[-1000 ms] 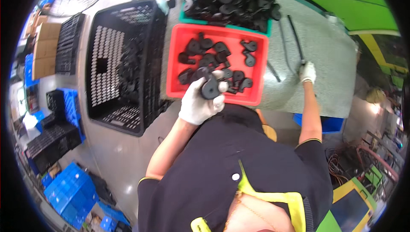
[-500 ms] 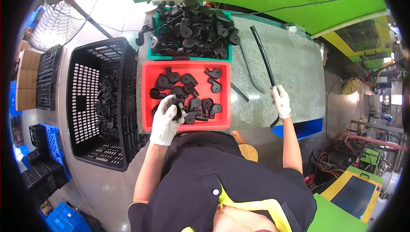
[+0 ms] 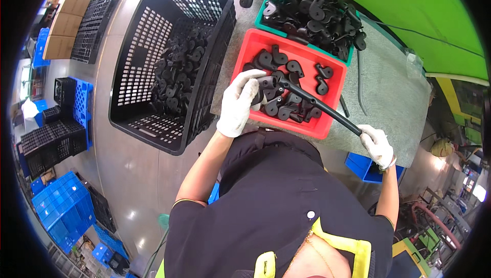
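the left hand (image 3: 239, 101) pinches 1 black fitting (image 3: 266, 81) over the red tray (image 3: 335, 94); the right hand (image 3: 377, 145) has fingers wrapped on 1 black rod (image 3: 336, 117), its tip near the fitting, contact i cannot tell; a crooked rod angle could make it miss the fitting and knock the loose parts (image 3: 271, 108) below.

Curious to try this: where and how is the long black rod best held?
Likely around the lower-right stretch of the black rod, from the right: it looks slim and straight there, and reaches beyond the red tray, away from the black parts.
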Available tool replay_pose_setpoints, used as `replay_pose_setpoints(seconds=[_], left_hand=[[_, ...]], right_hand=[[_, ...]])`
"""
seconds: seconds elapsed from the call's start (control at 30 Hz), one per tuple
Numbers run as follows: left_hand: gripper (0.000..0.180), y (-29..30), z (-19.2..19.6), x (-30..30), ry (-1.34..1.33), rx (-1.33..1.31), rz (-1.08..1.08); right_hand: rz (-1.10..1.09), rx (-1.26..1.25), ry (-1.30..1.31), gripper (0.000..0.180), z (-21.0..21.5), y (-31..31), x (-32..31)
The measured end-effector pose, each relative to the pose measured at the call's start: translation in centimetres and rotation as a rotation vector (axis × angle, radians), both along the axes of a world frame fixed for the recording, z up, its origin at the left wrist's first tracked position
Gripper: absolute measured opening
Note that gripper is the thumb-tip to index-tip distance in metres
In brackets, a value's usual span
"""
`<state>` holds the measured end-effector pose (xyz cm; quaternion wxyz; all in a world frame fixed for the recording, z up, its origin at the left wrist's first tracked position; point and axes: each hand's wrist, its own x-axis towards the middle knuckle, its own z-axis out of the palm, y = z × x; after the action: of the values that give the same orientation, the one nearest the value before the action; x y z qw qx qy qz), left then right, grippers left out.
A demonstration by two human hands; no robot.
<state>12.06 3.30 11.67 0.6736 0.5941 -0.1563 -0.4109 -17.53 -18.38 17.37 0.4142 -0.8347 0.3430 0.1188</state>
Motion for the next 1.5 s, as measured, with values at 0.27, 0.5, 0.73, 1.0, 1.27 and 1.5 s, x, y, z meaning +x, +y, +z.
replay_pose_setpoints(seconds=[0.27,0.5,0.73,1.0,1.27,1.5], left_hand=[[0.016,2.1,-0.3,1.1,-0.315,0.064,-0.045],[0.018,1.3,2.9,1.3,-0.601,0.095,-0.199],[0.015,-0.8,5.7,1.0,-0.500,0.054,-0.039],[0.011,-4.9,14.3,4.0,-0.966,-0.279,0.158],[0.013,-6.0,24.6,5.6,-1.288,-0.538,0.349],[0.018,-4.8,28.2,6.4,-1.156,-0.689,0.357]], right_hand=[[0.145,-0.005,0.085,0.023,2.5,0.0,1.6],[0.207,-0.028,0.084,0.021,5.8,-0.3,2.6],[0.083,-0.116,0.014,0.024,7.9,-0.4,2.4],[0.187,-0.582,-0.268,0.020,15.4,-1.1,3.6],[0.215,-1.067,-0.496,0.017,22.5,-2.1,3.3],[0.274,-1.121,-0.708,0.023,24.7,-2.7,5.5]])
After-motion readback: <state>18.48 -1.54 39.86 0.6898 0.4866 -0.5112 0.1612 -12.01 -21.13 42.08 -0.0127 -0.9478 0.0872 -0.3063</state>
